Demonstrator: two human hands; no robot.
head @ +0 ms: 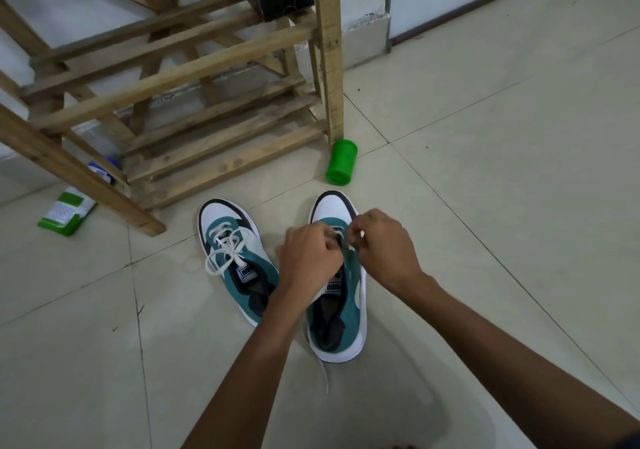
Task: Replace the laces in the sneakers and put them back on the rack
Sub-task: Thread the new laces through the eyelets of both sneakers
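Open floor right; wooden rack, green canister crowd ahead

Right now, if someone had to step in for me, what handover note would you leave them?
Left hand and right hand: both pinch the lace over the right sneaker, mid-lacing.
Left sneaker: on the floor beside it, white lace already threaded and tied in a bow.
Wooden rack: just ahead, no sneakers on it.
Left to do: finish and tie the right sneaker, then put both on the rack.

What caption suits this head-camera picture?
Both hands, left hand and right hand, lace the right sneaker beside the laced left sneaker.
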